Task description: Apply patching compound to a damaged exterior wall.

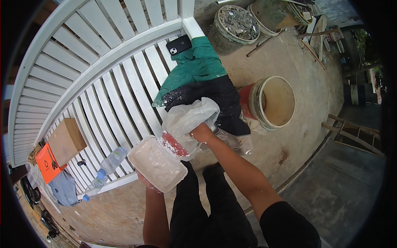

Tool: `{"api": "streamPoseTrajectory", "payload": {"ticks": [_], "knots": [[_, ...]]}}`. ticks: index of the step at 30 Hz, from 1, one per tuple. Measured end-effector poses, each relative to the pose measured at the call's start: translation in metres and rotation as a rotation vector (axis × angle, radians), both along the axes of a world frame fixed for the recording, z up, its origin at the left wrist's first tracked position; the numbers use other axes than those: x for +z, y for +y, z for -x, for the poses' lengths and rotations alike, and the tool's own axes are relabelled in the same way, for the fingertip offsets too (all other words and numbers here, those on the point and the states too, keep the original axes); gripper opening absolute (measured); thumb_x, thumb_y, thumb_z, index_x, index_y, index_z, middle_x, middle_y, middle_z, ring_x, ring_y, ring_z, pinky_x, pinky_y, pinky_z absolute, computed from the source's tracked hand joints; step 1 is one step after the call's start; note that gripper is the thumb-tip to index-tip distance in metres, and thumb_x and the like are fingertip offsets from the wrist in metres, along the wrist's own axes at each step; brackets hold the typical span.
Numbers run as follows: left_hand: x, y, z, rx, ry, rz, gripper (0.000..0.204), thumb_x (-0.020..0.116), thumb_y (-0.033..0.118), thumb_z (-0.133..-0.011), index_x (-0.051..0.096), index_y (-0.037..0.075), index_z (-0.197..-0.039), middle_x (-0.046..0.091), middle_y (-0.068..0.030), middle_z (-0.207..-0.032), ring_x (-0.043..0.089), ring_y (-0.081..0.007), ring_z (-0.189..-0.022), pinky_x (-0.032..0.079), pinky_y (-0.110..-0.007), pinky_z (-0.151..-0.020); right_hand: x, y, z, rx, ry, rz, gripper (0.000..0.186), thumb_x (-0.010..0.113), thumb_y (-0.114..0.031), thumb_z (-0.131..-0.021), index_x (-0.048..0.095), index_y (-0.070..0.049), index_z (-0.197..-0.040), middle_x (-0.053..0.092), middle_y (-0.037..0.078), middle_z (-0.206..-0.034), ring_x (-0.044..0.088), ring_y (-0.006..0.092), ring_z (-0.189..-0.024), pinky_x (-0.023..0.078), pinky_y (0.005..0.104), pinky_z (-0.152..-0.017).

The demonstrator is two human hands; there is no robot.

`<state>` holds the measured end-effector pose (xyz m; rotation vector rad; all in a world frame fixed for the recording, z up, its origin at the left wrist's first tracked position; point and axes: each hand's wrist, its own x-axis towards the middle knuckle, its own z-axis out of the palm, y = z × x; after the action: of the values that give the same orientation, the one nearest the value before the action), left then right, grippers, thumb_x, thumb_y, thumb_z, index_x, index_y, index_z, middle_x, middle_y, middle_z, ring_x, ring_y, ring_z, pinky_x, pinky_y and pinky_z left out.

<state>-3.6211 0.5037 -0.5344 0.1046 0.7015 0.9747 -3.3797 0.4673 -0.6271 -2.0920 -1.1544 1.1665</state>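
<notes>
My left hand point(149, 183) holds a rectangular plastic tub point(158, 163) from below, thumb and fingers mostly hidden under it. The tub looks coated inside with a pale, off-white material, and white smears mark its rim. Close beside it, my right hand point(201, 133) is closed on a translucent plastic bag point(188, 113); its fingertips are hidden by the film. A red patch point(175, 144) dusted with white powder shows on the bag's side near the tub. Behind the bag lie a black cloth point(206, 93) and a green cloth point(198, 62), both spotted with white.
A white slatted bench point(120, 95) carries a phone point(179, 44), plastic bottles point(112, 160), a cardboard box point(64, 142) and an orange packet point(49, 162). To the right stand an open bucket point(279, 103) and a bucket of grey rubble point(238, 22). Wooden pieces point(351, 134) lie far right.
</notes>
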Motion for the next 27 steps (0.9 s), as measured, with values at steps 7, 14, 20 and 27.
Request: {"api": "streamPoseTrajectory", "payload": {"ticks": [7,14,20,27], "knots": [[-0.015,0.003,-0.030,0.041,-0.010,0.060,0.059,0.037,0.050,-0.094,0.041,0.010,-0.137,0.050,-0.0115,-0.134,0.054,-0.0314,-0.117,0.048,-0.049,-0.094,0.132,0.000,-0.027,-0.174,0.265,0.139,0.029,0.072,-0.013,-0.072,0.067,0.002,-0.096,0.068,0.018,-0.092,0.066,0.0315,-0.084,0.049,0.0341,-0.075],[0.049,0.016,-0.073,-0.171,-0.411,-0.217,0.058,0.037,0.048,-0.094,0.040,0.009,-0.137,0.052,-0.0128,-0.131,0.055,-0.0318,-0.115,0.047,-0.048,-0.096,0.254,0.006,0.006,-0.134,0.020,-0.223,0.026,0.072,-0.008,-0.075,0.065,0.003,-0.098,0.067,0.016,-0.087,0.064,0.0182,-0.075,0.050,0.0306,-0.072],[0.105,0.011,-0.092,0.020,-0.179,-0.067,0.058,0.037,0.049,-0.095,0.042,0.009,-0.136,0.053,-0.0124,-0.129,0.055,-0.0289,-0.114,0.047,-0.045,-0.096,0.330,0.003,0.002,-0.208,0.118,-0.220,0.031,0.070,-0.006,-0.074,0.063,0.004,-0.102,0.067,0.018,-0.091,0.065,0.0244,-0.081,0.051,0.0317,-0.074],[0.199,0.012,-0.118,-0.138,-0.390,-0.217,0.056,0.035,0.046,-0.096,0.042,0.007,-0.135,0.051,-0.0128,-0.132,0.051,-0.0295,-0.119,0.043,-0.045,-0.101,0.430,-0.001,0.006,-0.157,0.016,-0.356,0.026,0.068,-0.006,-0.074,0.064,0.002,-0.098,0.067,0.017,-0.088,0.065,0.0239,-0.075,0.050,0.0328,-0.071]]}}
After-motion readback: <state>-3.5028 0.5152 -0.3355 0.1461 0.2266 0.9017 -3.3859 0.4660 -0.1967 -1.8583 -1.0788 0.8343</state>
